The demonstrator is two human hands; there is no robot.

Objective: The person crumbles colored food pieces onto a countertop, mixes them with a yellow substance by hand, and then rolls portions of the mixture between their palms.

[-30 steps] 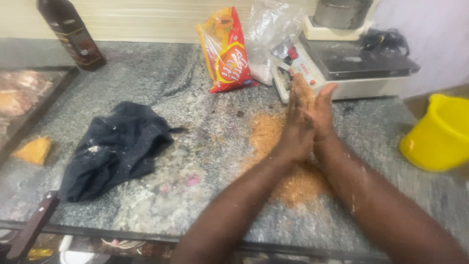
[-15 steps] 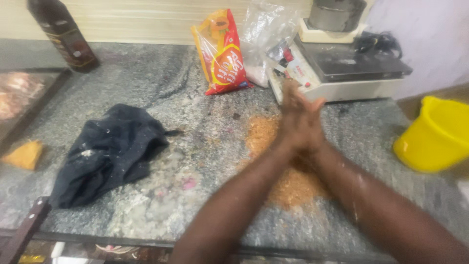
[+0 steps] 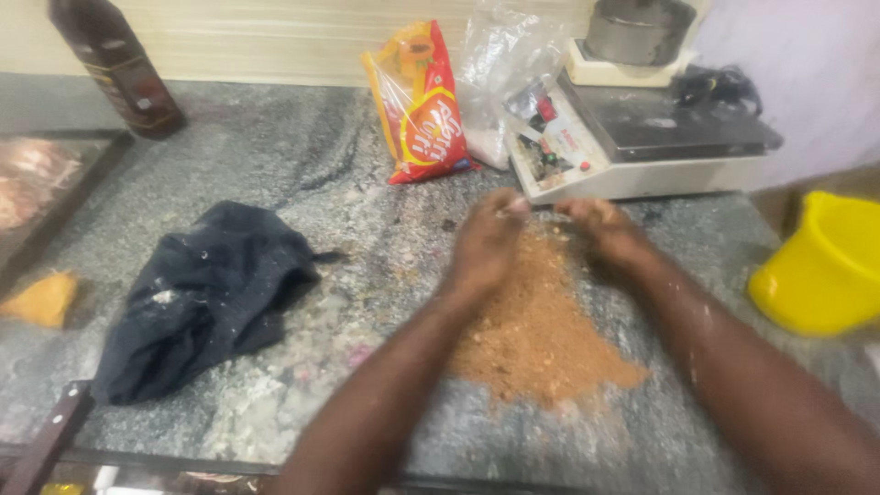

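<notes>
Just right of the frame's centre, a heap of orange-brown powder point(image 3: 541, 335) lies spread on the speckled grey stone counter point(image 3: 275, 165). The person's left hand point(image 3: 486, 243) and right hand point(image 3: 600, 229) both rest at the heap's upper edge, apart from each other, backs up and fingers curled down into the powder. Neither hand grips anything solid; the fingers look loosely bent, as if raking or cupping loose powder, though whether any is pinched beneath them cannot be told. Both forearms carry pale dust.

The step in hand appears to be gathering or working the powder by hand, with the hands set at the far side of the pile. Judged from this, the next move calls for a drawing or scooping motion kept low against the stone, so that the fine powder stays in one heap and does not scatter towards the counter's near edge.

A crumpled dark cloth point(image 3: 202, 293) lies left of centre, well apart from the heap. At the upper middle stands a red and orange snack packet point(image 3: 423, 105), with a clear plastic bag point(image 3: 504, 64) beside it and a white weighing scale point(image 3: 632, 137) to the right. A dark bottle point(image 3: 115, 64) stands in the upper left, and a yellow bucket point(image 3: 825, 266) shows at the right edge.
</notes>
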